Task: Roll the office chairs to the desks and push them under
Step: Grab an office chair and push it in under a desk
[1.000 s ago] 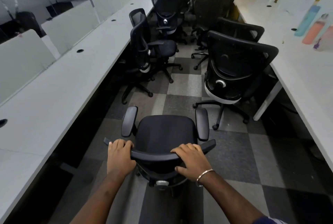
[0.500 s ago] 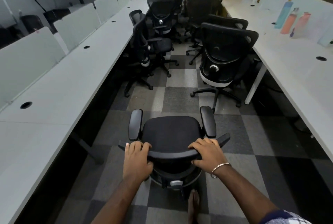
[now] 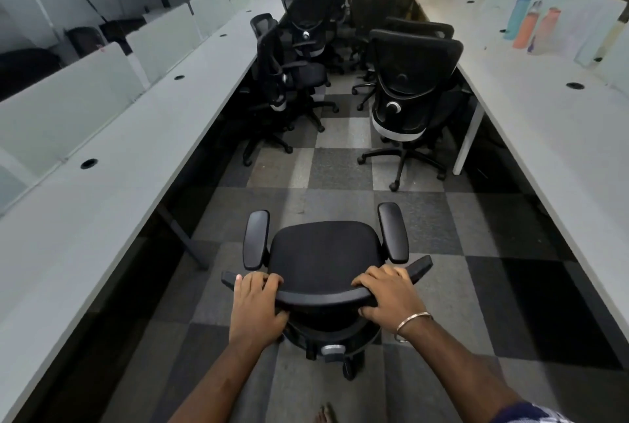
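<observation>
A black office chair (image 3: 323,252) stands in the aisle right in front of me, its seat facing away. My left hand (image 3: 255,307) grips the left part of its backrest top, fingers curled over the rim. My right hand (image 3: 388,293), with a metal bangle at the wrist, grips the right part of the same rim. A long white desk (image 3: 112,191) runs along the left, another white desk (image 3: 551,137) along the right.
Several more black chairs crowd the aisle ahead; the nearest chair (image 3: 405,96) stands by the right desk, another chair (image 3: 279,82) by the left. Bottles (image 3: 531,24) stand on the right desk. A desk leg (image 3: 183,239) slants near the chair's left. Checkered carpet lies between.
The chair and I have drawn back down the aisle, away from the cluster of chairs. Both hands keep their grip on the backrest rim.
</observation>
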Action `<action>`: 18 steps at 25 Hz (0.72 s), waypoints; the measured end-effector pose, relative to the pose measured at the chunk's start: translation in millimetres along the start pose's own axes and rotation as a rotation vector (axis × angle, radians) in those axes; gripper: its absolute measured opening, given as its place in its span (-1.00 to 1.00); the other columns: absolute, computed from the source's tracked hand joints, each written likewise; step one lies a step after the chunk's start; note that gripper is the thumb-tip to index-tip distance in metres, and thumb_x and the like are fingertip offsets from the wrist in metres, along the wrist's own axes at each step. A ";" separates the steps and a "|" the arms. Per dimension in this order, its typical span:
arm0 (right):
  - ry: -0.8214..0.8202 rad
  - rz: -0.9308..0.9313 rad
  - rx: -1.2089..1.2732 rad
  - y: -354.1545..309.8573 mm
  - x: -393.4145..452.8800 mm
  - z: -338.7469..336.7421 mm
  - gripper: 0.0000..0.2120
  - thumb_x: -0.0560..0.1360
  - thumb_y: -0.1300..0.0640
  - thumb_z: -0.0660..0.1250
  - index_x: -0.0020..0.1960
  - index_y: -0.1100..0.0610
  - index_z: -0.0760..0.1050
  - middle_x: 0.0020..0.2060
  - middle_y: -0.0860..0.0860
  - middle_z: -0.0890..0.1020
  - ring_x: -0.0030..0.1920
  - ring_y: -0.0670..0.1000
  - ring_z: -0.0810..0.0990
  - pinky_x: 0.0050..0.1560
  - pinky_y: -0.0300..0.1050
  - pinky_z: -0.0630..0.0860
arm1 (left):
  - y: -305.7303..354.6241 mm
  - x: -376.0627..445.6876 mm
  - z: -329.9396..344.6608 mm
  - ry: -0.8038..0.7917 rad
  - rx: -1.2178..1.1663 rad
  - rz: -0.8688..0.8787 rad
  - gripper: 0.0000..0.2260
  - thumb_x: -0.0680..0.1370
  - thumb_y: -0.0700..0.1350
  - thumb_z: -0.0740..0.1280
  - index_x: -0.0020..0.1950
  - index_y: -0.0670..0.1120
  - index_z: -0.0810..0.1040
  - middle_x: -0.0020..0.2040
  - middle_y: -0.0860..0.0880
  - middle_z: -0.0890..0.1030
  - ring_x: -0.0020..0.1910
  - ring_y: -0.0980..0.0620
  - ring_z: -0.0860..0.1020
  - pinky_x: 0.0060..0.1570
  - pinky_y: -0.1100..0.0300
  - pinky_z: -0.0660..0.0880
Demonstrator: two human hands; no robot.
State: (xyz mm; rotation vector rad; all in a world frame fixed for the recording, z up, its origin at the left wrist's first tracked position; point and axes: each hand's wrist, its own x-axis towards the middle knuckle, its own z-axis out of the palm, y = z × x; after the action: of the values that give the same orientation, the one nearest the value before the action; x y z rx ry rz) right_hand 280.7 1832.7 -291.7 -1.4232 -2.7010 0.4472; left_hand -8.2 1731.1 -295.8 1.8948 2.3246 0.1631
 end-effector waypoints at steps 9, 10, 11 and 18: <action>-0.062 -0.183 0.088 -15.2 -161.2 20.5 -0.43 0.40 -0.35 0.26 0.38 -0.23 0.38 0.23 -0.24 0.48 0.28 -0.07 0.41 0.39 -0.03 0.20 | 46.7 -163.5 0.6 -0.004 -0.002 -0.113 -0.66 0.40 0.01 0.43 0.17 0.09 0.55 0.18 0.05 0.49 0.38 -0.08 0.39 0.50 -0.21 0.23; -0.048 -0.193 0.103 -17.2 -176.5 23.0 -0.43 0.40 -0.35 0.26 0.38 -0.24 0.38 0.23 -0.25 0.48 0.29 -0.07 0.41 0.38 -0.03 0.20 | 50.7 -178.8 1.7 0.009 -0.007 -0.110 -0.64 0.41 0.01 0.43 0.19 0.09 0.55 0.19 0.05 0.50 0.40 -0.08 0.39 0.51 -0.22 0.22; -0.048 -0.190 0.098 -20.1 -192.5 22.7 -0.43 0.40 -0.35 0.26 0.38 -0.24 0.38 0.23 -0.26 0.48 0.29 -0.08 0.41 0.37 -0.03 0.19 | 55.8 -194.5 2.0 0.016 -0.006 -0.117 -0.61 0.41 0.01 0.43 0.23 0.08 0.55 0.21 0.04 0.51 0.42 -0.09 0.38 0.52 -0.22 0.21; -0.091 -0.166 0.079 -48.5 -287.8 37.1 -0.39 0.39 -0.37 0.26 0.40 -0.24 0.37 0.25 -0.23 0.47 0.28 -0.07 0.39 0.37 -0.02 0.19 | 62.9 -293.9 11.3 0.002 0.003 -0.122 -0.37 0.46 0.09 0.41 0.53 0.05 0.39 0.37 0.02 0.47 0.52 -0.08 0.30 0.61 -0.20 0.12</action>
State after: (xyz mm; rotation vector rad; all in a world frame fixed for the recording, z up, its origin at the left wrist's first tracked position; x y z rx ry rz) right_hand 400.2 1563.8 -289.3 -1.1749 -2.8079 0.6118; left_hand 112.7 1455.9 -285.0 1.7488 2.4339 0.1483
